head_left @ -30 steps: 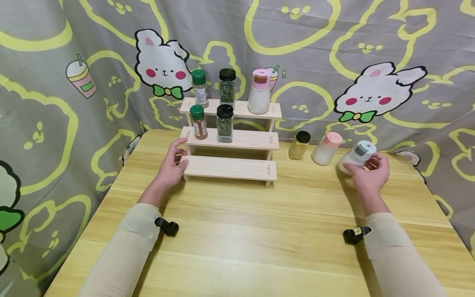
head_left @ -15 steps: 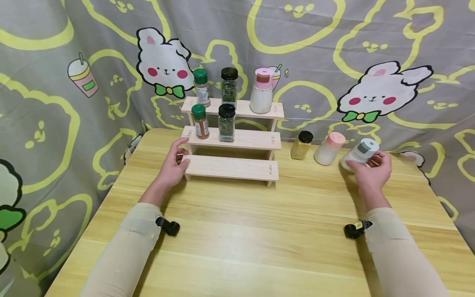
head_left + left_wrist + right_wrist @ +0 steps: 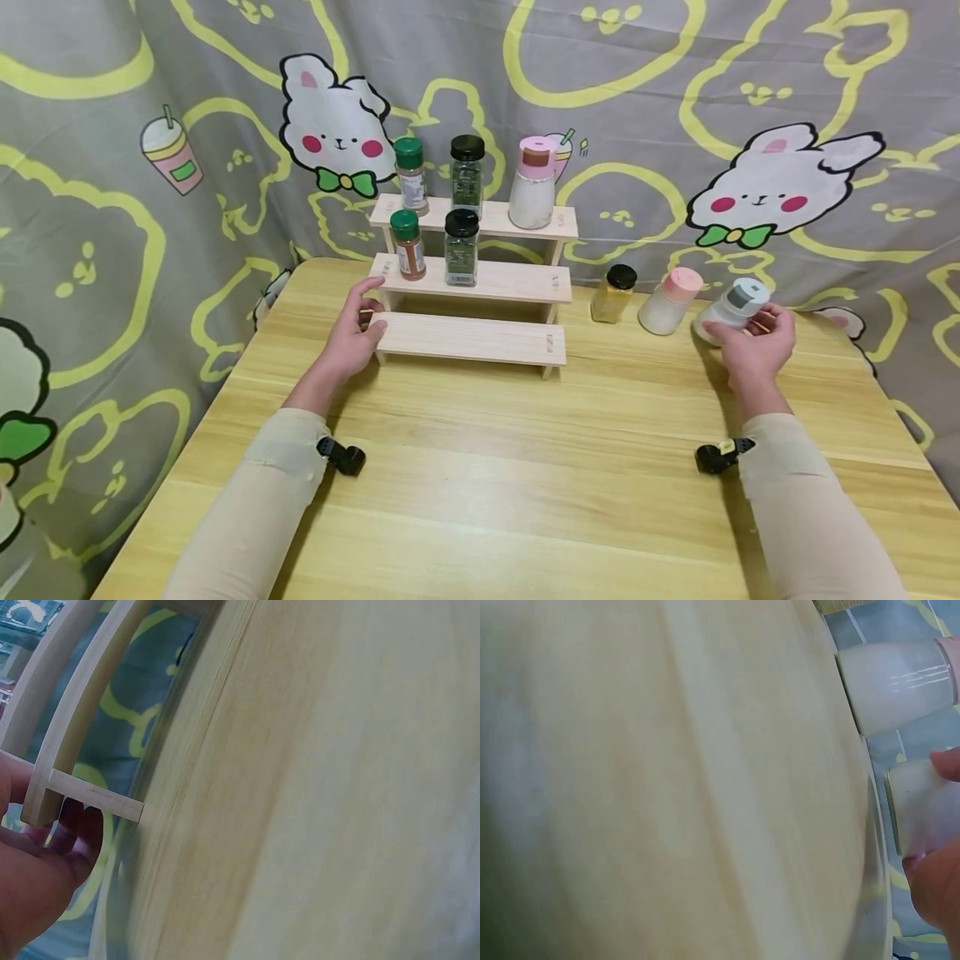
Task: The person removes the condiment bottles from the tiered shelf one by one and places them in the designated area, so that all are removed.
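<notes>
My left hand [image 3: 351,332] grips the left end of the three-tier wooden rack [image 3: 468,337]. In the left wrist view, the thumb and fingers lie around the end of the lowest shelf board [image 3: 64,735]. On the far right, my right hand [image 3: 759,346] holds a glass seasoning shaker [image 3: 726,315] with a pale grey-white cap, thumb on one side and fingers on the other. It leans slightly, its base close to the tabletop. Beside it stand a pink-capped shaker [image 3: 666,310] and a black-capped jar of yellow spice [image 3: 612,298].
The rack's top tier bears a green-capped spice jar [image 3: 412,187], a black-capped herb jar [image 3: 467,179] and a pink-topped shaker [image 3: 532,200]. Another green-capped jar [image 3: 409,254] and herb jar [image 3: 461,254] stand on the middle tier. A patterned curtain [image 3: 637,100] hangs behind the wooden table [image 3: 480,500].
The head view has shifted slightly, so the scene sits a little further right. The shaker in my right hand has edged slightly upward; my left hand stays on the rack.
</notes>
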A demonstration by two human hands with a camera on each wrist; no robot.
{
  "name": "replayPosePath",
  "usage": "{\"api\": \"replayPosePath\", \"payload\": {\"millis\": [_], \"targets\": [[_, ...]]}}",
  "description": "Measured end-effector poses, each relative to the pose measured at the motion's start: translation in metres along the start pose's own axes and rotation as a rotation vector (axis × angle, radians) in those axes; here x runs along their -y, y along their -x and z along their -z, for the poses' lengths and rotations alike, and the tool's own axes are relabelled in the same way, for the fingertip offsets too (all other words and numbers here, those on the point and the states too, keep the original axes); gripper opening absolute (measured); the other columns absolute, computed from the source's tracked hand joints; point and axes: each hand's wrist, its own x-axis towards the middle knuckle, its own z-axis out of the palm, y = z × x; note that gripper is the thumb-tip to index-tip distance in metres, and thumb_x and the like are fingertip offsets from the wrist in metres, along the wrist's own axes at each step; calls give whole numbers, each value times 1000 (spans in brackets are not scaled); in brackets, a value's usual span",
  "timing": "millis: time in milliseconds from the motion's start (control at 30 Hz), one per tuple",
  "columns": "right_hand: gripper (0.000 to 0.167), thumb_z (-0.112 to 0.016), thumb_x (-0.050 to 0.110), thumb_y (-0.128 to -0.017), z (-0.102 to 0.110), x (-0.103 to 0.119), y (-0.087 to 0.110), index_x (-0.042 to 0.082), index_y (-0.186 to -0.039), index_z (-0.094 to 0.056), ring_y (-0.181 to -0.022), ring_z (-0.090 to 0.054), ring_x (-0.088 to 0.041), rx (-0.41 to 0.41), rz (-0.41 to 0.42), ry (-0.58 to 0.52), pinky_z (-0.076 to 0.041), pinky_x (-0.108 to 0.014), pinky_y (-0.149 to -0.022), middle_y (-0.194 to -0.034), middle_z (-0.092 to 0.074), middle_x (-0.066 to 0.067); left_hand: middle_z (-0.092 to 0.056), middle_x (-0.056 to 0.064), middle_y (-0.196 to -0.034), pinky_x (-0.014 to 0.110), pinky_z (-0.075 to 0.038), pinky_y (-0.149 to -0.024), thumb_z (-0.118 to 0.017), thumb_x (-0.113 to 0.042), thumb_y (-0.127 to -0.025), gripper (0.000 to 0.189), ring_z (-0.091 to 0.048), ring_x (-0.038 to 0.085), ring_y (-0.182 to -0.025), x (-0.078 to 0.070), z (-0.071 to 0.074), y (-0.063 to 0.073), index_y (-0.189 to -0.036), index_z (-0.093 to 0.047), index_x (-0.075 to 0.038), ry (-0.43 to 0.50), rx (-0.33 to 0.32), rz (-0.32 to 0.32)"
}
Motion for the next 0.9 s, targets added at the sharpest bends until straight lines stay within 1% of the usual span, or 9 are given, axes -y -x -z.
{"api": "replayPosePath", "payload": {"millis": [167, 200, 267, 400, 433, 500, 767, 900], "targets": [[78, -94, 3, -65, 0, -3, -4, 27, -127, -51, -114, -47, -11, 10, -4, 13, -37, -26, -102, -127, -48, 5, -44, 26, -116, 36, -35, -81, -48, 15, -95, 66, -44, 34, -98, -1, -1, 1, -151, -35, -18, 6, 3, 6], [78, -94, 4, -65, 0, -4, -4, 27, -127, -51, -114, -47, -10, 9, -5, 16, -37, -26, -102, -127, -48, 5, -44, 28, -117, 36, -35, -81, -47, 16, -95, 66, -44, 35, -98, -3, -1, 1, -151, -35, -16, 9, 7, 11], [78, -94, 4, -65, 1, -5, -5, 27, -126, -51, -113, -47, -10, 7, -4, 21, -37, -26, -102, -126, -47, 5, -43, 31, -117, 37, -34, -81, -46, 17, -95, 64, -43, 38, -98, -14, -1, 4, -151, -34, -11, 13, 14, 13], [77, -94, 4, -64, 1, -7, -7, 27, -125, -51, -113, -47, -11, 7, -6, 22, -37, -27, -102, -127, -48, 5, -43, 30, -116, 38, -35, -81, -47, 16, -95, 64, -44, 37, -97, -13, -1, 4, -151, -35, -14, 13, 14, 17], [77, -94, 4, -64, 1, -7, -8, 27, -124, -51, -113, -48, -11, 9, -5, 21, -37, -27, -102, -127, -48, 5, -43, 28, -116, 37, -35, -81, -47, 16, -95, 65, -44, 36, -96, -10, -1, 4, -150, -35, -16, 11, 11, 14], [77, -94, 3, -64, 0, -8, -10, 26, -124, -51, -113, -48, -11, 12, -3, 18, -38, -27, -102, -127, -48, 5, -44, 25, -116, 37, -36, -80, -48, 15, -95, 66, -44, 33, -96, 0, 0, 1, -150, -36, -21, 10, 3, 12], [77, -93, 0, -63, 0, -11, -14, 26, -123, -51, -111, -50, -12, 19, -13, -1, -39, -28, -102, -122, -47, 6, -44, 27, -117, 37, -36, -80, -48, 15, -95, 67, -45, 36, -98, 0, 0, 0, -151, -35, -18, 21, 3, 5], [78, -93, -1, -64, -1, -12, -15, 27, -123, -51, -111, -51, -12, 27, -11, 1, -40, -28, -102, -122, -47, 6, -43, 28, -118, 38, -35, -80, -48, 15, -95, 66, -44, 37, -98, -1, 0, 0, -152, -33, -16, 28, 3, 5]]}}
